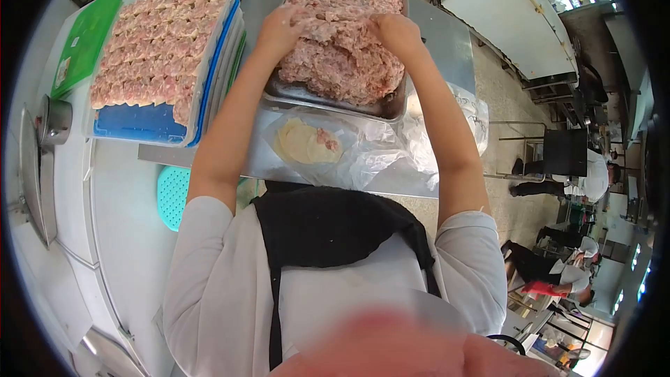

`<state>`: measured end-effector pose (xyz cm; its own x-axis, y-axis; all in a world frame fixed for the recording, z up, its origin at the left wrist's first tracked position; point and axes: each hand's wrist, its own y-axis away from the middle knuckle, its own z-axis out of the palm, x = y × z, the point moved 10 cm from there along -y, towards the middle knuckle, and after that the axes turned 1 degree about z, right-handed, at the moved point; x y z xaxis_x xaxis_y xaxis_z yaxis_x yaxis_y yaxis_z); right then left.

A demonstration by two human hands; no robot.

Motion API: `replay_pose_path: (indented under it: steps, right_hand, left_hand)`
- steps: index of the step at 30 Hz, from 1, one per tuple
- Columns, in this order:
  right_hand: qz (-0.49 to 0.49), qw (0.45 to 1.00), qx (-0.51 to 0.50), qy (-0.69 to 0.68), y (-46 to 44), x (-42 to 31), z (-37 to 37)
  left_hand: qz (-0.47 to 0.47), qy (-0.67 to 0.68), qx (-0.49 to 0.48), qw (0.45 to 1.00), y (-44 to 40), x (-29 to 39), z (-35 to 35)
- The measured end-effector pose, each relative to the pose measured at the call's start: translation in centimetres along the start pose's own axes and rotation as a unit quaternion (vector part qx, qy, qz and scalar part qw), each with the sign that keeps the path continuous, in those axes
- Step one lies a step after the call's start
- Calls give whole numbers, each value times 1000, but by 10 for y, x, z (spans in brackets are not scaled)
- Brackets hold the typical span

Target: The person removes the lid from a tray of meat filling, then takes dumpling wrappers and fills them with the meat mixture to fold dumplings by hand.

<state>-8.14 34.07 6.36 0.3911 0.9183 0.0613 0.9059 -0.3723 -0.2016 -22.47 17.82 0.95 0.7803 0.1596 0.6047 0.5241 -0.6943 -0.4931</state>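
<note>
A metal tray [400, 106] holds a large mass of raw ground meat [342, 63], heaped toward the near half. My left hand [280, 31] grips the meat at the tray's left side, fingers curled and partly sunk into it. Opposite, my right hand [396, 33] grips it at the right side, fingertips hidden in the meat. Between the hands a ridge of meat is raised. Just in front of the tray, pale round dumpling wrappers [296, 141] lie on clear plastic, with a bit of meat on top.
At left, a plastic container [227, 10] on stacked trays holds rows of filled dumplings [157, 45], with blue base showing in front. A green lid [84, 45] lies beside it. Plastic bags [380, 153] cover the table's near edge. A turquoise stool [173, 195] stands below. Other people work at far right.
</note>
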Motion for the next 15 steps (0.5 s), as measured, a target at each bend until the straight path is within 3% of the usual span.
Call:
replay_pose_path:
  steps: [2,5,7,8,12,15]
  right_hand:
    - [-62,997,28,29,6,-9,-22]
    - [-68,992,1,108,46,-26,-57]
    - [-95,991,21,91,81,-36,-61]
    - [-120,989,44,74,96,-43,-63]
    - [-200,980,-13,15,128,-62,-10]
    - [-219,974,64,8,110,-45,10]
  left_hand:
    - [49,-19,51,997,11,5,-25]
    - [0,-90,20,996,46,3,-41]
    - [-71,34,-90,993,53,-7,-25]
    - [-73,34,-89,993,54,-9,-24]
    - [-65,61,-47,995,58,-5,-22]
    - [-54,18,-35,998,50,5,-20]
